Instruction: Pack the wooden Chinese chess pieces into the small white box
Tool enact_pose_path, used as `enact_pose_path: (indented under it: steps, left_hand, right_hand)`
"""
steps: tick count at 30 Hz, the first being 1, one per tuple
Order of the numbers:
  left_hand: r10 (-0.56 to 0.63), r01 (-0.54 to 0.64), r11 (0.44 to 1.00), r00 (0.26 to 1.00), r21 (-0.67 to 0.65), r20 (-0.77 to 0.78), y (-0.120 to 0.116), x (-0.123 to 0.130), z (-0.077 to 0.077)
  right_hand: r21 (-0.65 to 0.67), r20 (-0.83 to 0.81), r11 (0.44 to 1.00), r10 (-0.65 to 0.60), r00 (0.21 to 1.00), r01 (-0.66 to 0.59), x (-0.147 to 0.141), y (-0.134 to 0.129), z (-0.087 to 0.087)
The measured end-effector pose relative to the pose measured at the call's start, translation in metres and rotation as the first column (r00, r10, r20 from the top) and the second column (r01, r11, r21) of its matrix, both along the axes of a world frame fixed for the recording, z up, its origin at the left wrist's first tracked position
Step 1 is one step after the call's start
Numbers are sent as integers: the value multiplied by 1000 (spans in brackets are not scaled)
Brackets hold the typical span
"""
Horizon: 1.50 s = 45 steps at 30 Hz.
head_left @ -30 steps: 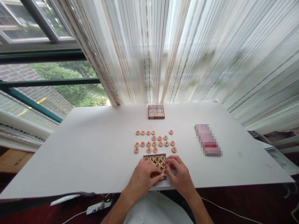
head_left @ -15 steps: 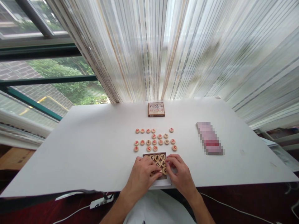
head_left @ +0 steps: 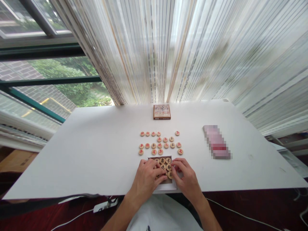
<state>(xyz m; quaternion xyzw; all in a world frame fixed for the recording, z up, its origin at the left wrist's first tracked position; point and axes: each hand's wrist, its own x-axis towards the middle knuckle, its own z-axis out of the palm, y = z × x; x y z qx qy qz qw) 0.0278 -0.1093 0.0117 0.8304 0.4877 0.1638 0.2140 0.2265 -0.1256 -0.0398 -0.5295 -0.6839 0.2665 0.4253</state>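
An open box [head_left: 166, 181] at the table's near edge holds rows of round wooden Chinese chess pieces with black characters. My left hand [head_left: 149, 173] reaches over the box from the left and covers part of the pieces. Its thumb and fingertips close around a Chinese chess piece [head_left: 166, 175] in the lower row, mostly hidden by the fingers. At the box's right wall, my right hand [head_left: 185, 173] has its fingers curled, thumb and index finger gripping the edge. Beside them in the box lies a black-marked piece [head_left: 168, 167].
Beyond the box, several loose pieces [head_left: 159, 145], mostly red-marked, stand in uneven rows on the white table [head_left: 91, 154]. Farther back lies the printed box lid [head_left: 162, 112]. A blurred pink packet [head_left: 218, 141] is at right. Striped curtains [head_left: 156, 54] hang behind the table.
The left fingers have shifted slightly over the lower row of pieces. My right hand stays at the box's right edge. The view has moved a little; the loose pieces lie as before.
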Motion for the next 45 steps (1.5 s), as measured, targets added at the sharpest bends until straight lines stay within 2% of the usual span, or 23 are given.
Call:
enact_pose_path:
  steps: [14,24,34,40,45]
  left_hand:
    - [-7,6,1000,1000,27,19,-2,-1,-5]
    - [-60,60,998,998,11,12,-4,-6,-2]
    - [-49,49,998,999,41,4,-3,-10,-6]
    - [-28,28,998,1000,56,-5,-5,-16,0]
    - [8,-4,997,999,83,-48,-6,-23,-2]
  right_hand:
    - [21,22,999,-28,999,27,-1,1,0]
    - [3,3,1000,-11,1000,11,-1,0,3]
    - [-11,-16,1000,-4,1000,4,-1,1,3]
    - [-64,22,994,89,996,-87,5,-4,15]
    - [-126,93,985,130,987,-118,6,-5,19]
